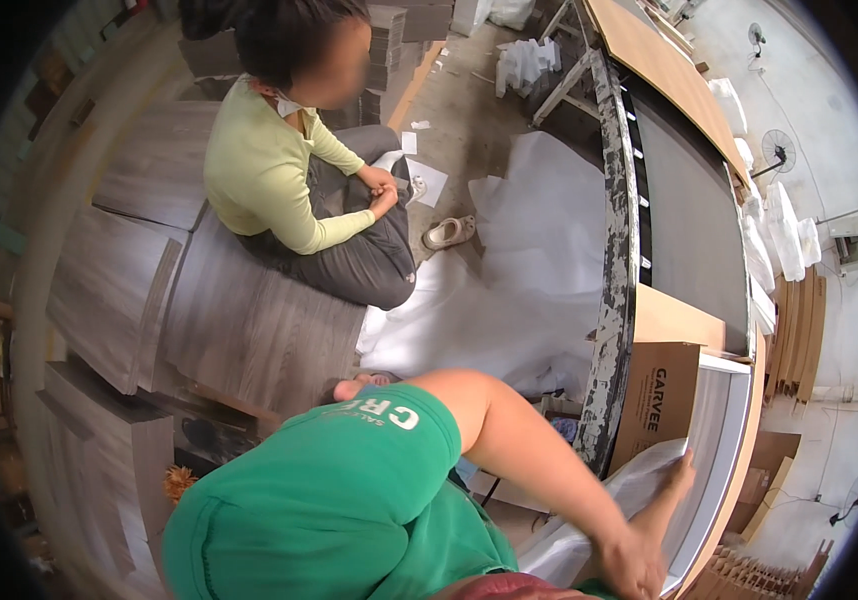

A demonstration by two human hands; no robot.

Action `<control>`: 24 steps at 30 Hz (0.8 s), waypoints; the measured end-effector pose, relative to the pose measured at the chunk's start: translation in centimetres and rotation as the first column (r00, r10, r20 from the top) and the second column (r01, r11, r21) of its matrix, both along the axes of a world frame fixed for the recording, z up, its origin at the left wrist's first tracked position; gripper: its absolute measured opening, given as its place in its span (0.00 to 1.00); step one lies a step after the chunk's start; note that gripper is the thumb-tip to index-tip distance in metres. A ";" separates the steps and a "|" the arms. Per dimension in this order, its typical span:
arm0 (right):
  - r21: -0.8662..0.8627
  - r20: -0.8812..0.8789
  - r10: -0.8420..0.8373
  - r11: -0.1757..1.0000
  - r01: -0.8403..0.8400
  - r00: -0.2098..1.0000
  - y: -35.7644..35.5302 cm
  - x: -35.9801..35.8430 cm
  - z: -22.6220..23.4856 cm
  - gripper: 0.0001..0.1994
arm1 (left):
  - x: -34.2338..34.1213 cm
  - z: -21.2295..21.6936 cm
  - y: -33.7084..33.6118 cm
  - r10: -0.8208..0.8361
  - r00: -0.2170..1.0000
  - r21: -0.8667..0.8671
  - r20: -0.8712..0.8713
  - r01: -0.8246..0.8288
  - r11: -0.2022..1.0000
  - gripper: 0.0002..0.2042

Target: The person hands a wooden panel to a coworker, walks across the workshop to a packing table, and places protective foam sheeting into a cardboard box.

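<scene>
My left arm, in a green sleeve, reaches across to the lower right. There my left hand [633,566] is closed with its fingers curled down; what lies in its grip is hidden. Just beyond it my right hand [677,478] holds the edge of a thin white foam sheet [639,475], its arm partly hidden behind the left hand. The sheet lies over the inner side of a long white-edged frame [721,410]. Against the frame's far end stands a brown printed cardboard box [649,405], close beyond both hands.
A person [269,180] in a pale yellow top sits on stacked grey wood-grain panels [249,320], hands together. White foam sheeting [539,220] covers the floor beside a shoe [449,232]. A worn-edged workbench [617,250] runs along the right. Wall fans [777,150] hang beyond.
</scene>
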State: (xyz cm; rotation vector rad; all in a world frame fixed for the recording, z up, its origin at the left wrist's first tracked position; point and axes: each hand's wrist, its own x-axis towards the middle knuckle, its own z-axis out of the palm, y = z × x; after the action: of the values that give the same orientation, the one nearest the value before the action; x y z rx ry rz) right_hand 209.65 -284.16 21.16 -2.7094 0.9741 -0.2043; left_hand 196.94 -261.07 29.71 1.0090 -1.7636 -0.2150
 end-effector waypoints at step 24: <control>0.123 0.161 0.112 0.984 -0.132 0.981 1.6 -1.2 0.1 0.28 | -6.6 5.9 3.0 -0.362 0.881 -0.314 -0.303 0.267 0.911 0.21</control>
State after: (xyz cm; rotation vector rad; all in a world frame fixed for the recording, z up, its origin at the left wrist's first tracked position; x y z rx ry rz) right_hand 208.45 -282.57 21.26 -2.5779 0.7473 -0.3075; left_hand 190.33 -258.03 35.59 0.4472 -1.5613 -0.3375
